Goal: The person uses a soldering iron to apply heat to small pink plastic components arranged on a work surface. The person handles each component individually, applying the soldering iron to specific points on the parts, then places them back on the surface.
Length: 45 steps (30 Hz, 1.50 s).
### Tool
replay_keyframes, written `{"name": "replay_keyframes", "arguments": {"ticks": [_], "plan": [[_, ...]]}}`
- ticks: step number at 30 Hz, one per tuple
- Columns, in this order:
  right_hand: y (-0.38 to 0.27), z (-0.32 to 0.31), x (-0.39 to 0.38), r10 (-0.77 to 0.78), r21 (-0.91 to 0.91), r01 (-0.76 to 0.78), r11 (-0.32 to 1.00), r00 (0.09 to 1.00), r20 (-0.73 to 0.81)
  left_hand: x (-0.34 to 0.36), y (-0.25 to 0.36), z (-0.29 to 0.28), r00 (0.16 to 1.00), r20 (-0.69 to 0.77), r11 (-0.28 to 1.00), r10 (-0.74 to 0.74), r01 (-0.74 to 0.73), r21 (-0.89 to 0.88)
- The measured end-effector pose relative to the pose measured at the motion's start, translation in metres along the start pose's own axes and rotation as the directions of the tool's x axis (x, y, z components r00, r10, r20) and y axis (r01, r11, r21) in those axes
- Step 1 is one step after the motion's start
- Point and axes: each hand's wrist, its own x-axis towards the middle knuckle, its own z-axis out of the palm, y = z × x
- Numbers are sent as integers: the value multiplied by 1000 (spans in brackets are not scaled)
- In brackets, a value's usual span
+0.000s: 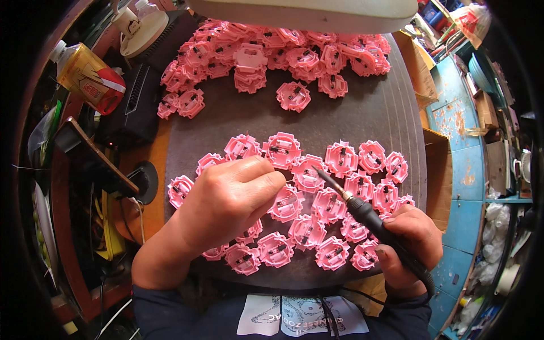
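My right hand [411, 243] is wrapped round a black soldering iron [371, 221], whose metal tip rests at or just over a pink notched plastic housing [305, 180] near the middle. My left hand [232, 207] is pinched just left of that housing; something thin seems to poke from its fingertips, too fine to make out. Around both hands lie several similar housings [331, 254] with small black and pale parts inside, spread over the dark board [294, 122]. A heap of more housings [249, 65] covers the board's far end.
A pale fixture [300, 11] overhangs the far end. At left stand a bottle [90, 79], a black box [127, 107], a propped phone-like device [96, 158] and cables. Cardboard boxes [433, 187], blue panels [464, 170] and shelves with plastic bags [496, 238] line the right.
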Motion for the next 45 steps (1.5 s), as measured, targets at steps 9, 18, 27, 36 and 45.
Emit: {"name": "replay_keyframes", "arguments": {"ticks": [9, 18, 27, 36, 45], "plan": [[-18, -5, 17, 49, -37, -46, 998, 996, 71, -4, 2, -26, 969, -211, 992, -125, 126, -4], [-3, 18, 23, 50, -61, -47, 997, 997, 64, 1, -22, 1, 982, -185, 999, -35, 37, 8], [8, 25, 15, 133, -13, -132, 991, 991, 29, 2, -32, 9, 998, -68, 997, -3, 8, 75], [6, 22, 23, 97, -42, -94, 995, 992, 85, 5, -32, 11, 996, -88, 998, 2, 3, 60], [9, 24, 20, 104, -25, -102, 994, 992, 75, 7, -35, 12, 999, -52, 998, -15, 18, 56]]}}
